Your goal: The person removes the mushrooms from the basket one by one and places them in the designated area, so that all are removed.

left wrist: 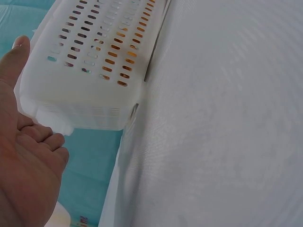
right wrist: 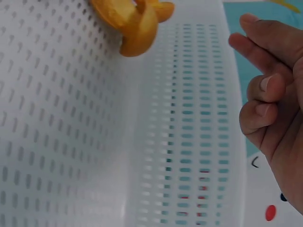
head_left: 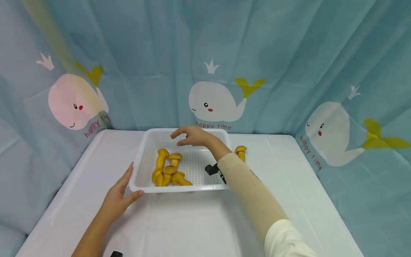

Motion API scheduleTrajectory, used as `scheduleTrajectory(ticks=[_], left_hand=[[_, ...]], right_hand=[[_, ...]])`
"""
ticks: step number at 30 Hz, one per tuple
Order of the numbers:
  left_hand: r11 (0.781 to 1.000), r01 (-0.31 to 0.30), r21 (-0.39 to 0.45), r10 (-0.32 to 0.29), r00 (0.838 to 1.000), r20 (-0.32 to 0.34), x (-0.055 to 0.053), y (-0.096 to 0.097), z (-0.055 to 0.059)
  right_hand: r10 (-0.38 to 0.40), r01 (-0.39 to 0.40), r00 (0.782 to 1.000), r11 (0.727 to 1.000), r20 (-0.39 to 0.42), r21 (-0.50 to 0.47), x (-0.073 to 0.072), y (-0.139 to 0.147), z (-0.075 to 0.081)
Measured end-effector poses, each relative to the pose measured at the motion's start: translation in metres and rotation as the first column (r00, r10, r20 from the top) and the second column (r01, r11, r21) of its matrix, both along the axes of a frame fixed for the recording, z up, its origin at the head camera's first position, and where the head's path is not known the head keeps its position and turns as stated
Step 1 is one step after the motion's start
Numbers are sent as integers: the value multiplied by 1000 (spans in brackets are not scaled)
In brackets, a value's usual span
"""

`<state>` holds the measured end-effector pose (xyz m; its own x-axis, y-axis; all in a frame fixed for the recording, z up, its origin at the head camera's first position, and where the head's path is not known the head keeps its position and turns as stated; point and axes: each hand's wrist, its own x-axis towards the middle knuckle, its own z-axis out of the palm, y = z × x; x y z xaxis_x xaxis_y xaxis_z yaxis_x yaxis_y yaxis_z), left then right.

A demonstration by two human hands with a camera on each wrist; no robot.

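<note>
A white perforated plastic basket rests on the table, with several yellow mushrooms gathered in its left half. My left hand is at the basket's front left corner, thumb by the front rim and fingers along the left side. In the left wrist view, that hand lies against the basket's outer wall. Over the back of the basket hovers my right hand, fingers loosely bent and holding nothing. The right wrist view shows this hand beside the rim, apart from the mushrooms.
One more yellow mushroom lies on the table right of the basket, partly hidden by my right arm. A white cloth covers the table. Blue curtains with whale prints enclose the back and sides.
</note>
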<state>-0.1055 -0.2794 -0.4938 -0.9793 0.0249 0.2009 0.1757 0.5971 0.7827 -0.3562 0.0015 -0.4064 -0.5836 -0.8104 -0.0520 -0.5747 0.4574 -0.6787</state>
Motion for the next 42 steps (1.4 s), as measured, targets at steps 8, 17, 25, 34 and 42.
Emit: scheduleTrajectory(ticks=[8,17,25,34,42], left_hand=[[1000,14,21,-13,999,-38,0,0,-3],[1000,9,11,-9,999,-42,1,2,0],[1000,-3,-3,3,999,-38,2,2,-1],[1000,-7,-12,6,1000,-19,4,5,2],[1000,-16,-5,15,999,-37,3,6,0]], right_hand=[[9,-18,995,996,103,84,-3,-6,-22],[30,-51,990,987,140,151,-4,-8,-35],[52,-85,989,967,140,239,-6,-12,-44],[40,-80,989,955,146,285,-6,-15,-53],[93,-106,993,966,66,237,-8,-16,-39]])
